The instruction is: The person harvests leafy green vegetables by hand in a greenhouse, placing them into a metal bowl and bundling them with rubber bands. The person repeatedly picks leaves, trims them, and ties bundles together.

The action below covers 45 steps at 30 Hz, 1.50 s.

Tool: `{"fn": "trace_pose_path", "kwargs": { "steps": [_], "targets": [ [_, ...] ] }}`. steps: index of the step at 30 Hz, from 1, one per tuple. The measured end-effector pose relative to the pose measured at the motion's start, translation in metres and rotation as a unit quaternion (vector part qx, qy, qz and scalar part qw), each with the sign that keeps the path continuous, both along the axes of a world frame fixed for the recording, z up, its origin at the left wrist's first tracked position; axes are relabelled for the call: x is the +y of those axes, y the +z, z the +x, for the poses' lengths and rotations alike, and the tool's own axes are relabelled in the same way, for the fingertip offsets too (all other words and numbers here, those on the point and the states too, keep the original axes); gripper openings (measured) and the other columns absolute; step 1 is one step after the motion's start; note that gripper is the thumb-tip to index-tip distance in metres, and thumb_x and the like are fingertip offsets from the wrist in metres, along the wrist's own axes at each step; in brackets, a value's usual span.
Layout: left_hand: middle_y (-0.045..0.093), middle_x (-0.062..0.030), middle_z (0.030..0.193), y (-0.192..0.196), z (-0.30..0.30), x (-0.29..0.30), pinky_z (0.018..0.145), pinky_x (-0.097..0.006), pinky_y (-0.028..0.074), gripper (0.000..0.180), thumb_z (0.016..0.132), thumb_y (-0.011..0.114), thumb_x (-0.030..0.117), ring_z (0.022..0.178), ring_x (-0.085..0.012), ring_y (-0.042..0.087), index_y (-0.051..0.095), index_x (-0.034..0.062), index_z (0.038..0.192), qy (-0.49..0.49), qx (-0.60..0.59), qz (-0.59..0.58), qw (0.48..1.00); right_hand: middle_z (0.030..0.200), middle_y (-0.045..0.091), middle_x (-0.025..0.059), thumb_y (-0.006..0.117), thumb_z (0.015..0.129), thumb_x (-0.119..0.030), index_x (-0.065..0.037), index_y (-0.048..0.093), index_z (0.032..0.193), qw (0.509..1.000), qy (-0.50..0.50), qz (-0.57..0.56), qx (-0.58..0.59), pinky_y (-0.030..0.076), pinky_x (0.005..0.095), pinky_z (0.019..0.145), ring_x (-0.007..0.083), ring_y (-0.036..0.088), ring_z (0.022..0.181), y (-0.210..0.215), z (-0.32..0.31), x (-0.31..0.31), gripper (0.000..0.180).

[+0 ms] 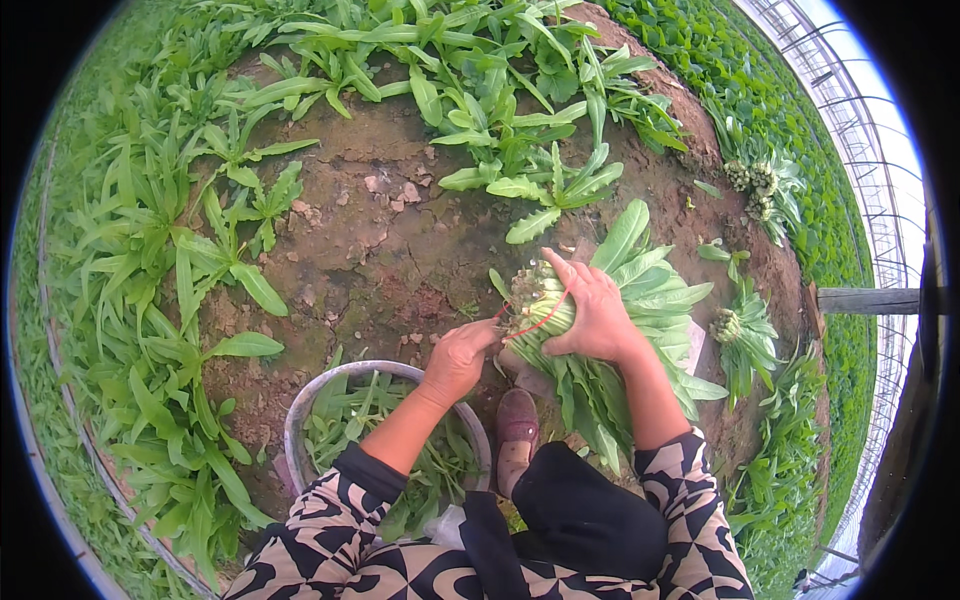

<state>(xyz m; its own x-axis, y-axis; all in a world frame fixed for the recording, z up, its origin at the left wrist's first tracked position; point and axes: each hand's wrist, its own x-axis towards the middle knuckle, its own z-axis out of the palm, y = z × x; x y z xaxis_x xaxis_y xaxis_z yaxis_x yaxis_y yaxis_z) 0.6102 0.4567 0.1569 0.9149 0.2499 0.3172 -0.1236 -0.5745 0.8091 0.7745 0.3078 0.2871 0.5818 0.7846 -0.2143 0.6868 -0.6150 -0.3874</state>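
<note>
A thick bunch of long-leaved greens (640, 275) lies tilted in front of me, its pale cut stem ends toward the left and its leaves spread to the right. My right hand (597, 312) is closed around the stems from above. A thin red tie (552, 318) loops over the stems near their cut ends. My left hand (458, 360) pinches the tie at the left side of the bunch. Part of the tie is hidden behind the stems and my fingers.
Left of my foot stands a round pale bucket (295, 430) holding loose leaves. Two tied bunches, one nearer (745, 338) and one farther (765, 190), lie on the soil at right. Growing plants (150, 230) line the left and far sides. My shoe (517, 415) is below the bunch.
</note>
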Motion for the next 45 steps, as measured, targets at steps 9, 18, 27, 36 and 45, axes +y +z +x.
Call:
{"fn": "trace_pose_path", "kwargs": {
  "steps": [9,18,27,36,45],
  "targets": [
    [0.067,-0.0022,0.096,-0.008,-0.016,-0.018,0.087,-0.027,0.047,0.026,0.082,0.049,-0.009,0.091,-0.0101,0.06,0.065,0.0001,0.1,-0.06,0.194,-0.417,0.886,0.135,0.05,0.0189,0.088,0.05,-0.036,-0.017,0.029,0.151,1.0,0.013,-0.01,0.024,0.033,0.0447,0.107,0.0373,0.048,0.122,0.003,0.004,-0.001,0.118],
    [0.068,-0.0032,0.091,0.032,-0.026,-0.02,0.064,-0.02,0.04,0.02,0.081,0.048,-0.008,0.075,-0.007,0.054,0.064,0.0026,0.086,-0.054,0.203,-0.535,0.818,0.115,0.057,0.0144,0.086,0.05,-0.036,-0.014,0.035,0.148,0.998,0.04,0.057,-0.002,0.041,0.0427,0.098,0.0345,0.054,0.108,-0.001,0.007,-0.006,0.113],
    [0.067,-0.0014,0.097,0.062,0.003,-0.04,0.086,-0.024,0.045,0.026,0.081,0.05,-0.007,0.091,-0.0093,0.059,0.068,-0.0018,0.099,-0.067,0.228,-0.544,0.805,0.142,0.045,0.0199,0.087,0.049,-0.04,-0.021,0.025,0.153,0.994,0.007,0.0,0.111,0.028,0.0482,0.112,0.0401,0.039,0.134,0.001,0.019,-0.007,0.122],
    [0.056,-0.0019,0.125,0.079,-0.024,-0.059,0.093,-0.025,0.04,0.047,0.081,0.052,-0.009,0.112,-0.0113,0.052,0.056,0.0024,0.127,0.006,0.167,-0.536,0.827,0.133,0.051,0.0171,0.083,0.051,-0.04,-0.013,0.028,0.151,0.997,-0.016,-0.019,0.073,0.03,0.0452,0.11,0.0372,0.045,0.125,0.011,0.009,0.004,0.118],
    [0.061,-0.0088,0.073,0.162,0.046,-0.025,0.04,-0.021,0.032,0.022,0.088,0.052,0.002,0.049,-0.0111,0.055,0.059,-0.0028,0.108,-0.005,0.337,-0.492,0.803,0.126,0.055,0.0162,0.082,0.054,-0.049,-0.009,0.034,0.15,0.997,-0.026,0.073,-0.015,0.035,0.043,0.105,0.0347,0.049,0.118,-0.02,0.001,-0.003,0.115]
  ]
}}
